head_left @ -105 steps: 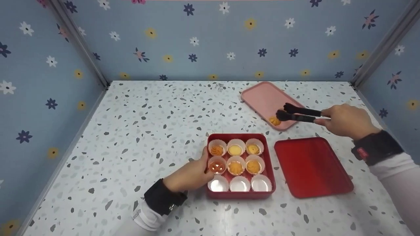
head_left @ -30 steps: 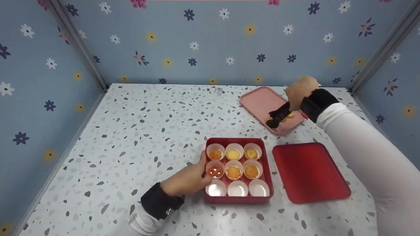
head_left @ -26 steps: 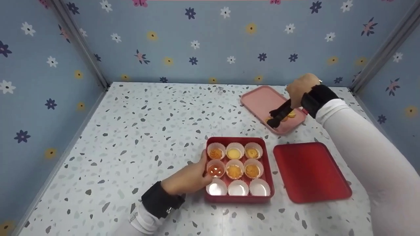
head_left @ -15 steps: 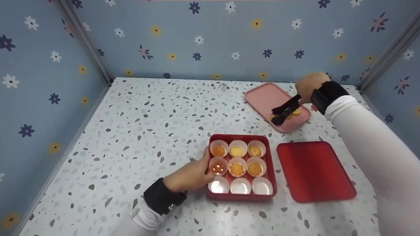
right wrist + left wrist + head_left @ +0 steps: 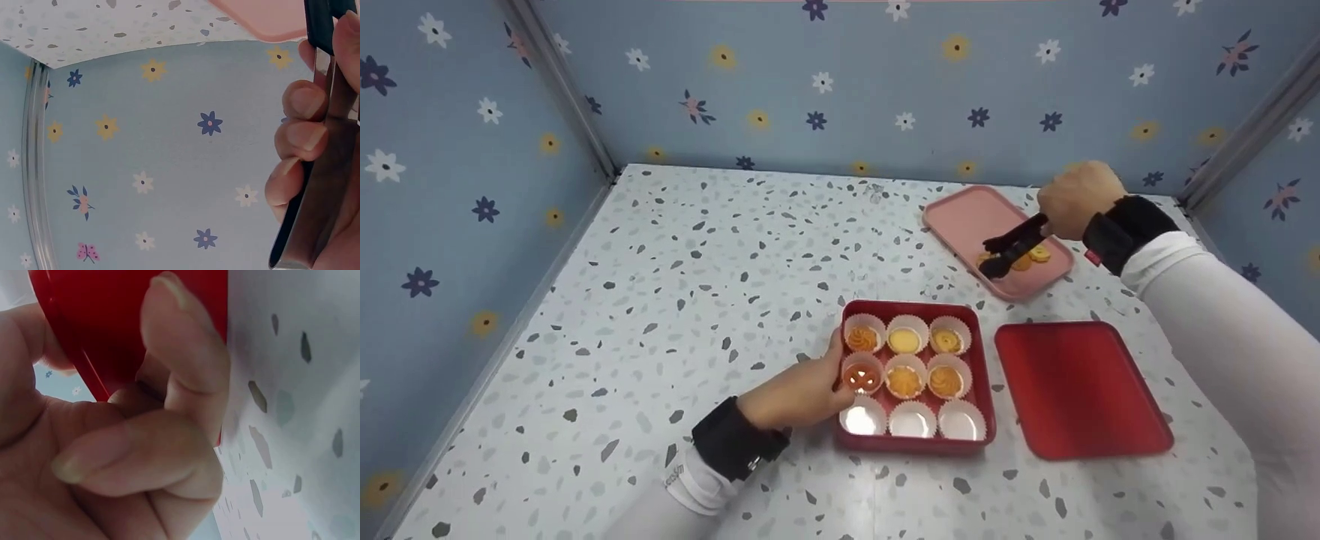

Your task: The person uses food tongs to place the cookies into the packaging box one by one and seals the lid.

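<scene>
My left hand [image 5: 802, 390] holds the red box [image 5: 916, 444] by its left wall, thumb over the rim; in the left wrist view, fingers [image 5: 185, 349] curl beside the red wall. White paper cups fill the box. Cookies sit in the back and middle rows, while the front-row cups [image 5: 912, 420] hold nothing. My right hand [image 5: 1081, 199] grips black-headed tongs [image 5: 1014, 244] over the pink tray [image 5: 971, 214]. The tong heads are slightly apart beside several cookies [image 5: 1039, 253], partly covering them. In the right wrist view, fingers wrap round the metal tong handles [image 5: 329, 163].
A flat red lid [image 5: 1084, 390] lies right of the box, in front of the pink tray. Flowered panels [image 5: 780, 82] wall in the speckled white table [image 5: 720, 247] at the back and both sides.
Since the earliest frame, my right hand has moved left and back, swinging the tongs to point down toward the viewer over the tray. My left hand and the cups' contents look the same.
</scene>
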Demonstrator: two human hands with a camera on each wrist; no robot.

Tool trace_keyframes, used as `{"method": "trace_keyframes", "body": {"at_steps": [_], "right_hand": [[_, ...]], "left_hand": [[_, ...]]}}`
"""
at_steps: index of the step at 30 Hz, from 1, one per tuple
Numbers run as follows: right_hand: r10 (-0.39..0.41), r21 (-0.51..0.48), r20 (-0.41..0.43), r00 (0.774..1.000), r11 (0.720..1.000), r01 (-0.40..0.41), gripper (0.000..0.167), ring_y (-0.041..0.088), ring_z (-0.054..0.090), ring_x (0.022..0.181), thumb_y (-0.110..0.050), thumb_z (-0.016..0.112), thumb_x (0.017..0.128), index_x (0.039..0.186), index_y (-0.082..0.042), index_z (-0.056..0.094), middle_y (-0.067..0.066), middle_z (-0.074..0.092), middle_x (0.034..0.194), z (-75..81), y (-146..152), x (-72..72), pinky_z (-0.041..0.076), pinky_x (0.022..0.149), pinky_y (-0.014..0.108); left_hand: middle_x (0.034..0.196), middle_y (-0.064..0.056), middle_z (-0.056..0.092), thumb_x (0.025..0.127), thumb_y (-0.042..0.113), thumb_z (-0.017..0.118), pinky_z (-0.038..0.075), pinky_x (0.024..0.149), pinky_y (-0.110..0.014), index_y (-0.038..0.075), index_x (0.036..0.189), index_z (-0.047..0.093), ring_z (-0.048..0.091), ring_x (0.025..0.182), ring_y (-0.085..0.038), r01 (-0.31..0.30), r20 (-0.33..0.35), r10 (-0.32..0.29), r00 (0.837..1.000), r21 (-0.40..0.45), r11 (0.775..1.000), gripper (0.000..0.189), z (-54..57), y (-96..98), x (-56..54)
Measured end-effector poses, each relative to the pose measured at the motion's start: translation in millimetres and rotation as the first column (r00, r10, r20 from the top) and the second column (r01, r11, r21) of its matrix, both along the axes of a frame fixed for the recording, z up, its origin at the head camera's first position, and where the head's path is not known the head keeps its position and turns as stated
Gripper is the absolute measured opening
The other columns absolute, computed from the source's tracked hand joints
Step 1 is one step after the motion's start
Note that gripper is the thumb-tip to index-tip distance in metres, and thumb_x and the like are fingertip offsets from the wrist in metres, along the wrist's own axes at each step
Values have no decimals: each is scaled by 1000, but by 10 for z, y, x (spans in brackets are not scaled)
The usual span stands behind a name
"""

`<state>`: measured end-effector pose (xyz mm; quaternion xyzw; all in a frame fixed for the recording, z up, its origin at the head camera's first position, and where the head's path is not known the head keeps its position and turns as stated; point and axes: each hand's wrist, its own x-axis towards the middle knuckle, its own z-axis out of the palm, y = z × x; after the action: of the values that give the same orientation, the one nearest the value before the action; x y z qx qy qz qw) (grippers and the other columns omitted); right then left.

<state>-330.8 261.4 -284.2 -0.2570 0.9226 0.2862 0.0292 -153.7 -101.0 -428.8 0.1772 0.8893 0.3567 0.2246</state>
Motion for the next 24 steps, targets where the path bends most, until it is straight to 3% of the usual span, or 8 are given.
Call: {"method": "trace_keyframes", "body": {"at_steps": [8, 13, 17, 21, 24], "right_hand": [[-84, -87, 25, 996, 993, 85, 32, 22, 45, 54, -34, 70, 89, 70, -9, 64, 3, 47, 59, 196, 44, 110, 40, 49, 37], [-86, -141, 47, 995, 986, 92, 25, 20, 42, 55, -32, 67, 90, 75, -13, 65, 2, 47, 63, 360, 51, 306, 37, 46, 35], [-73, -180, 53, 996, 980, 82, 17, 20, 41, 55, -30, 65, 92, 90, -14, 73, 1, 49, 62, 495, 18, 522, 34, 43, 33], [5, -240, -8, 1000, 971, -7, 25, 18, 34, 50, -30, 68, 91, 110, -14, 76, 0, 44, 55, 563, -39, 811, 26, 39, 31], [87, -269, -85, 993, 957, -107, 30, 17, 28, 46, -28, 72, 89, 115, -14, 76, -1, 40, 52, 563, -122, 1061, 24, 38, 30]], "left_hand": [[65, 0, 47, 93, 23, 56, 43, 51, -31, 5, 158, -9, 47, 50, -15, 4, -1, -4, 1000, 6, 1000, 93, -2, 2, -11], [64, -1, 47, 93, 22, 56, 44, 51, -31, 5, 157, -9, 48, 50, -16, 3, 0, -3, 1000, 12, 1000, 93, -12, -6, -8], [66, -2, 50, 94, 23, 56, 45, 53, -33, 5, 158, -6, 51, 53, -18, 4, -18, -3, 1000, 18, 1000, 91, -16, -7, -15], [66, -2, 49, 94, 23, 56, 45, 52, -33, 4, 157, -5, 51, 52, -18, 7, -25, -6, 1000, 23, 1000, 90, -19, -3, -18], [65, 0, 47, 93, 22, 56, 44, 51, -33, 3, 157, -5, 49, 50, -17, 12, -28, -11, 1000, 27, 1000, 91, -20, -1, -21]]}}
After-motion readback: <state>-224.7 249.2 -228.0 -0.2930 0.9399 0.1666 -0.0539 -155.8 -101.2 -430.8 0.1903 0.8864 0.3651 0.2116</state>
